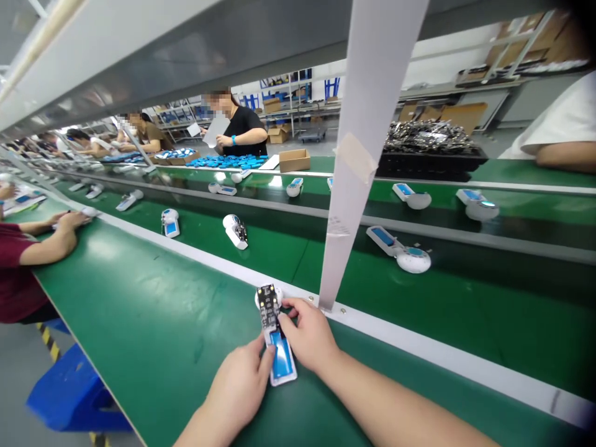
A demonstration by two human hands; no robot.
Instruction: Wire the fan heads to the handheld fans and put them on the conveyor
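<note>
In front of me, on the green bench, lies a white handheld device (284, 379) with a round far end and a blue panel on its handle. A black circuit board (267, 304) with small light-coloured parts covers its round end. My left hand (239, 375) pinches the handle's left edge, thumb beside the blue panel. From the right, my right hand (310, 332) closes on the side of the device, thumb and fingers at the board's right edge. Whether the board is fixed to the white body, I cannot tell.
Several similar devices, one (235, 231) with a board showing, lie on the green conveyor (298, 254) beyond a white rail (205, 253). A white upright post (347, 186) stands right of my hands. Co-workers sit left and opposite. A black bin (428, 162) of shiny parts is behind.
</note>
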